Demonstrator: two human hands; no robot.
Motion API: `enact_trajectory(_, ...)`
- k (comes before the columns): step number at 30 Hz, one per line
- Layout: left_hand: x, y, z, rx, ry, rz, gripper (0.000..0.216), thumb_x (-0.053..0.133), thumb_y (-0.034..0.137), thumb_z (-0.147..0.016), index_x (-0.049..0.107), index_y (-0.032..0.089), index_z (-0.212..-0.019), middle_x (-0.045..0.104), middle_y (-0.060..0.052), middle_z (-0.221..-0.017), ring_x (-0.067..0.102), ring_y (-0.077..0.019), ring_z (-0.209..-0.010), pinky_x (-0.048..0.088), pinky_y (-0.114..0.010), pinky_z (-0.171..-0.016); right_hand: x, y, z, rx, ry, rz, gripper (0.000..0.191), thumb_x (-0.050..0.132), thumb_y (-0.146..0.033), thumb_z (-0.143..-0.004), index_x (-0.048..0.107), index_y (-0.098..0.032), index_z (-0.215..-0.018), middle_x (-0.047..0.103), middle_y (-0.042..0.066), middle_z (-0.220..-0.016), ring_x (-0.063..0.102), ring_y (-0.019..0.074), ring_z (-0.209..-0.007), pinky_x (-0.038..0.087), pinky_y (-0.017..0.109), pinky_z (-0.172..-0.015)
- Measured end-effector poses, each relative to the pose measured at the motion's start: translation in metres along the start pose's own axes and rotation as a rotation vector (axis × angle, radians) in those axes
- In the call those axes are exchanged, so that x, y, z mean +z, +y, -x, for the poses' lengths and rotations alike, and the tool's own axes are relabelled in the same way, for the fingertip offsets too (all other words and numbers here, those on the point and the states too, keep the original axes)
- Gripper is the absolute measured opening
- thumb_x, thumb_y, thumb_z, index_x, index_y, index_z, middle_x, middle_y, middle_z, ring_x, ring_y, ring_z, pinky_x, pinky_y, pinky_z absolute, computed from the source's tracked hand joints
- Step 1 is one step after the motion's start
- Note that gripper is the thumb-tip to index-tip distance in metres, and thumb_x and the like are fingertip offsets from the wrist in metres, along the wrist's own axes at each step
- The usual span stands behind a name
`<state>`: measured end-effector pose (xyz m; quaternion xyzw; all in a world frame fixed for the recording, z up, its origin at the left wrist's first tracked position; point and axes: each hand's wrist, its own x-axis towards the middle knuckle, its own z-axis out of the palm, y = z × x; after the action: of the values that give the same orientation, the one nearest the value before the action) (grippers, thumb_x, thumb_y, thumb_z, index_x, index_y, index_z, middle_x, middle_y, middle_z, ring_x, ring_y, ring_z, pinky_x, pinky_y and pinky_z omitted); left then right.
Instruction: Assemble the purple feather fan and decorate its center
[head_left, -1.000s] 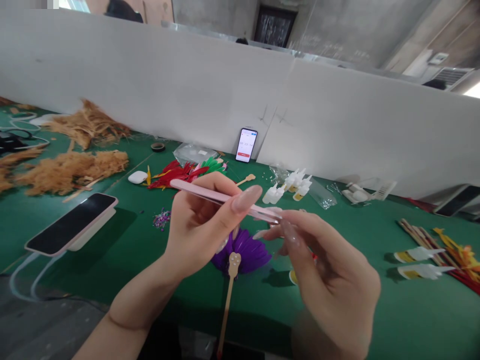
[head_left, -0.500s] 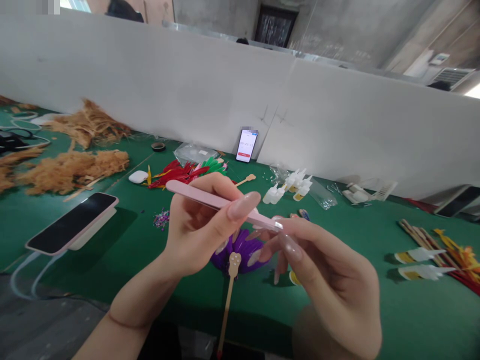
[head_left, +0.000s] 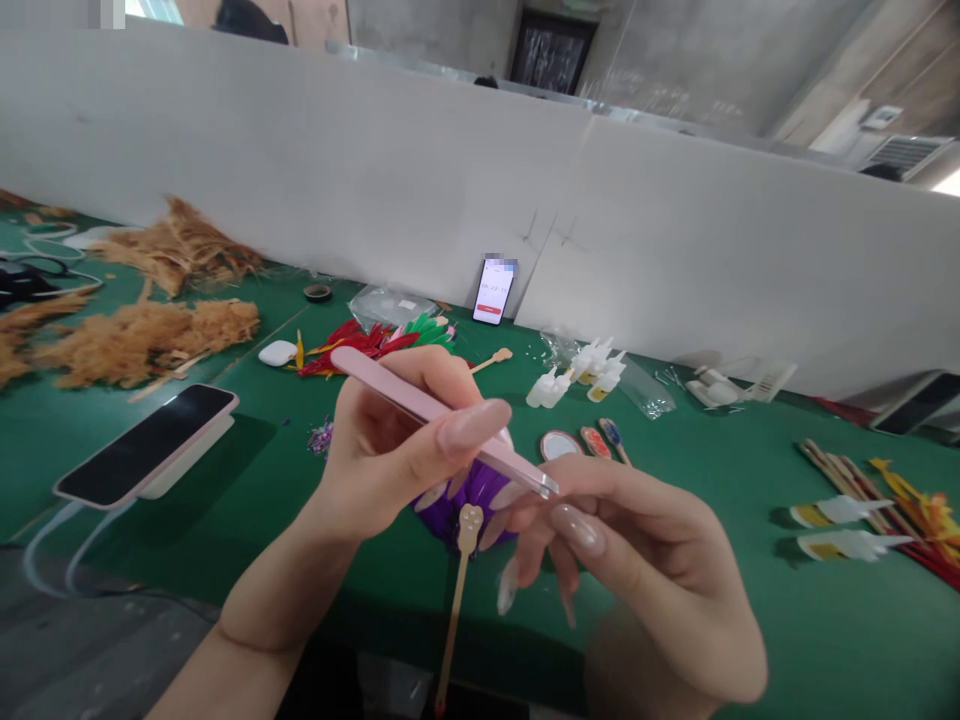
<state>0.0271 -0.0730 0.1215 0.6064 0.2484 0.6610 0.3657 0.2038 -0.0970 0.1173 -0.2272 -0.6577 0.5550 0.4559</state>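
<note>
My left hand (head_left: 390, 455) is closed around pink tweezers (head_left: 420, 405), thumb pressed on top, tips pointing right and down. The tweezers' tips touch the index finger of my right hand (head_left: 637, 560), whose fingers are curled and apart with nothing visible in them. Under both hands lies a purple feather fan (head_left: 469, 490) on a wooden stick (head_left: 454, 610) with a paw-shaped end. Just beyond my right hand sit a small round mirror-like disc (head_left: 560, 445) and two small painted sticks (head_left: 604, 438).
A green table (head_left: 262, 480) holds a pink-cased phone on a stand (head_left: 146, 443), brown fibre heaps (head_left: 142, 340), red and green feathers (head_left: 367, 342), small white glue bottles (head_left: 585, 370), a lit phone (head_left: 493, 290) against the white partition, and sticks with yellow feathers (head_left: 885, 500) at right.
Both hands have dropped lower and the tweezers tilted further down, still at my right fingertips. The disc and painted sticks behind my right hand have come into sight.
</note>
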Motion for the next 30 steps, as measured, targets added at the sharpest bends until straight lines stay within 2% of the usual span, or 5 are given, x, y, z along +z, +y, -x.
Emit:
enact_trajectory(6, -0.0017, 0.0002, -0.0002, -0.014, -0.100, 0.060, 0.024, 0.058, 0.036, -0.085, 0.060, 0.019, -0.069, 0.048, 0.003, -0.053, 0.037, -0.0027, -0.032, 0.026, -0.018, -0.028, 0.0009, -0.0001, 0.0015, 0.111, -0.017, -0.164, 0.017, 0.055, -0.021, -0.091, 0.067, -0.023, -0.102, 0.072, 0.002, -0.083, 0.069, 0.0105, -0.064, 0.051, 0.015, -0.049)
enact_trajectory(12, -0.0012, 0.0018, -0.0018, -0.016, -0.147, 0.123, 0.023, 0.059, 0.034, -0.085, 0.060, 0.017, -0.069, 0.047, 0.004, -0.052, 0.036, -0.0025, -0.033, 0.027, -0.017, -0.028, 0.0020, 0.0016, 0.0033, 0.154, -0.028, -0.243, 0.018, 0.054, -0.025, -0.091, 0.069, -0.020, -0.098, 0.073, 0.005, -0.079, 0.068, 0.0124, -0.058, 0.043, 0.018, -0.040)
enact_trajectory(17, -0.0025, 0.0022, 0.0003, -0.025, -0.150, 0.118, 0.022, 0.058, 0.032, -0.086, 0.060, 0.016, -0.071, 0.049, 0.003, -0.054, 0.037, -0.0025, -0.035, 0.027, -0.017, -0.030, 0.0012, 0.0017, 0.0018, 0.198, -0.041, -0.279, 0.018, 0.054, -0.027, -0.091, 0.070, -0.021, -0.096, 0.073, 0.005, -0.084, 0.068, 0.0112, -0.057, 0.041, 0.017, -0.039)
enact_trajectory(30, -0.0037, 0.0045, 0.0023, -0.016, -0.103, 0.034, 0.022, 0.062, 0.033, -0.084, 0.062, 0.017, -0.069, 0.052, 0.002, -0.055, 0.040, -0.0037, -0.035, 0.028, -0.019, -0.030, 0.0012, -0.0007, -0.0010, 0.230, -0.057, -0.282, 0.016, 0.057, -0.027, -0.090, 0.070, -0.020, -0.094, 0.071, 0.003, -0.078, 0.066, 0.0077, -0.057, 0.045, 0.012, -0.044)
